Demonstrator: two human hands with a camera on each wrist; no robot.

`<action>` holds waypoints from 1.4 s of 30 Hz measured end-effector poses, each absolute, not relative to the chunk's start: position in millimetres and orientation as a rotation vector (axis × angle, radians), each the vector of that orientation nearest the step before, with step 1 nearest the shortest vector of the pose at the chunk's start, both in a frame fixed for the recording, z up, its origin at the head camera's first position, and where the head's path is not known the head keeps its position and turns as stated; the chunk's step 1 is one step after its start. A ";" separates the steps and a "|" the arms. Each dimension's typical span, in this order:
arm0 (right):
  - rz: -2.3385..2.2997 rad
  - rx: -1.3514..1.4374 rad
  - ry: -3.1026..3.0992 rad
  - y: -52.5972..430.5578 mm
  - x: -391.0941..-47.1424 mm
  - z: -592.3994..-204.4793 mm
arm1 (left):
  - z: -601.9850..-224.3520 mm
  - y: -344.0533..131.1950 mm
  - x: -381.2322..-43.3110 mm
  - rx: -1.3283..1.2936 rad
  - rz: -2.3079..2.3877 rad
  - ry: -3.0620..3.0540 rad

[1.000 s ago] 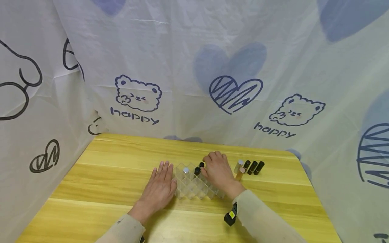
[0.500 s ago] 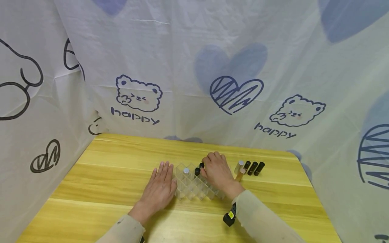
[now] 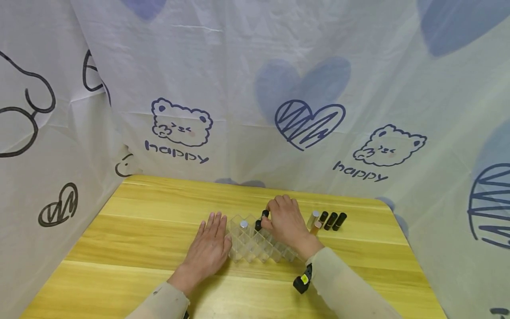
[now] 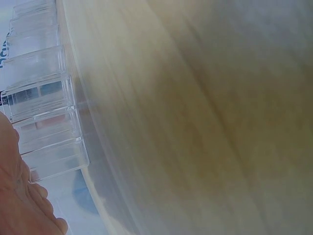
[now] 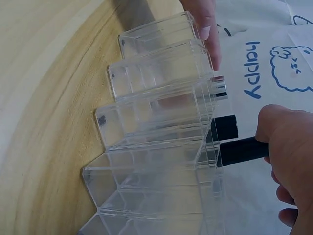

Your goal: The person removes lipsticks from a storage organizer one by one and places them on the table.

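A clear plastic lipstick holder (image 3: 252, 246) with diamond-shaped slots stands on the table between the hands. My right hand (image 3: 287, 223) pinches the top of a black lipstick tube (image 5: 244, 151) between thumb and fingers. That tube's lower end is still at a back slot's mouth. Beside it, a second black tube (image 5: 226, 127) sits in the holder. Farther left, a tube with a silver top (image 3: 244, 224) occupies another slot. With straight fingers, my left hand (image 3: 209, 248) lies along the holder's left side. Its thumb touches the holder's edge.
Right of the holder, a silver tube (image 3: 313, 218), a gold tube (image 3: 315, 227) and several black tubes (image 3: 330, 220) stand on the wooden table (image 3: 159, 199). A printed white cloth (image 3: 239, 110) hangs along the table's back and sides.
My right hand has risen slightly, and the pinched black tube stands higher over its slot than before. My left hand has stayed in place.
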State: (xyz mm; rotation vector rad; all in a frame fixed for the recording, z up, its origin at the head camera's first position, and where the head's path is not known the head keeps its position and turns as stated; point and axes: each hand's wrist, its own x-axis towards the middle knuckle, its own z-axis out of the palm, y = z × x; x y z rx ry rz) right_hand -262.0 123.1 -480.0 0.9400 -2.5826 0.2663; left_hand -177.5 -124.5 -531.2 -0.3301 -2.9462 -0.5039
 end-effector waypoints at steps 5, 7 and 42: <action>0.225 0.963 -2.535 122.9 -261.7 -478.3 | -530.2 -123.7 -176.0 -0.335 -0.513 -2.939; 0.204 0.966 -2.512 122.8 -261.2 -476.7 | -530.2 -123.6 -175.7 -0.335 -0.509 -2.941; 0.194 0.897 -2.496 153.1 -242.4 -439.6 | -528.0 -123.9 -177.3 -0.327 -0.513 -2.973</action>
